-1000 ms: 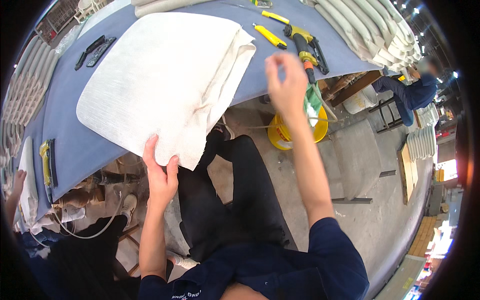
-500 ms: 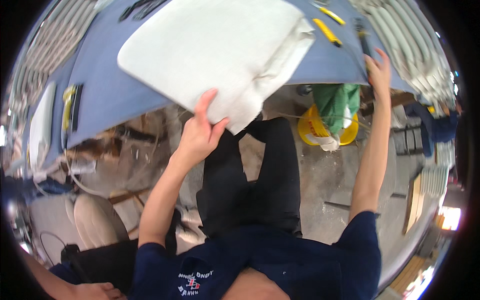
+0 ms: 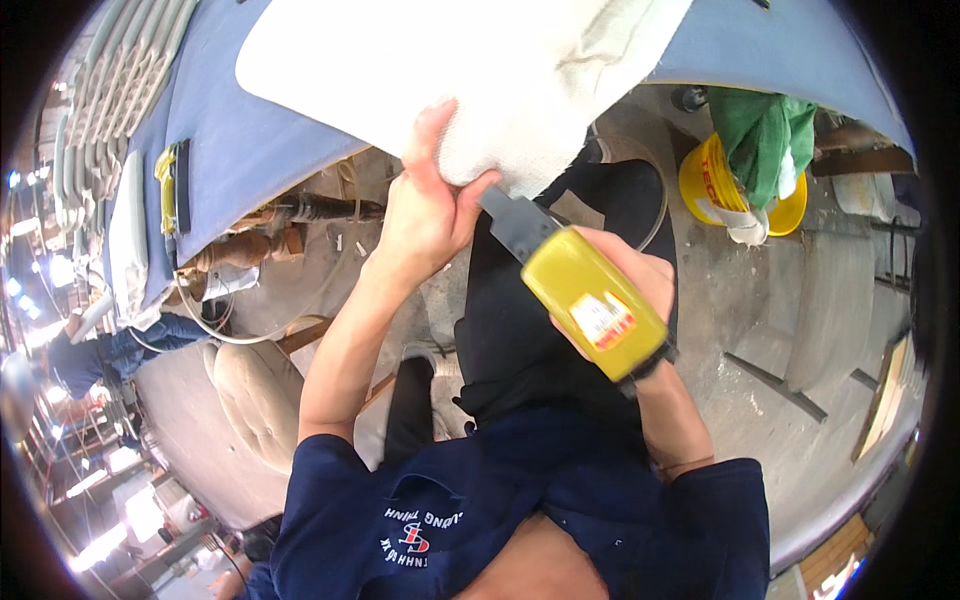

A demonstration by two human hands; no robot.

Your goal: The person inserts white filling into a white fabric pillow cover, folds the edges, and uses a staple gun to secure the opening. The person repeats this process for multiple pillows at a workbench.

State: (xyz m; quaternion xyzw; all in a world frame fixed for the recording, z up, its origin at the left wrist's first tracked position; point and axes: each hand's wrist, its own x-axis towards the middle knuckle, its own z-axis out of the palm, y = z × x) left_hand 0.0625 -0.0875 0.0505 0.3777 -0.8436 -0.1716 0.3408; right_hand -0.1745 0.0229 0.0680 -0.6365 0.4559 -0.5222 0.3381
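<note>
A flat white padded panel (image 3: 370,60) lies on the blue-covered table, its near corner reaching past the edge towards me. Over that corner runs loose white fabric (image 3: 510,135), with folds at its right side. My left hand (image 3: 420,215) is closed on the fabric edge, index finger on top and thumb pointing right. In my right hand (image 3: 640,275) is a yellow-green staple gun (image 3: 590,300). Its dark nose is tilted up and left, close to my left thumb and the fabric corner. Whether the nose touches the fabric I cannot tell.
The blue table (image 3: 230,150) has a curved front edge; a yellow-and-black tool (image 3: 167,195) lies on its left. Stacked grey padded pieces (image 3: 120,100) stand beyond. Below right sits a yellow bucket (image 3: 705,185) with a green sack (image 3: 765,130). A beige cushion (image 3: 255,400) is at left.
My right hand has come from the table's right side to the middle, bringing the staple gun beside the left hand. The left hand still holds the corner, and the view has shifted.
</note>
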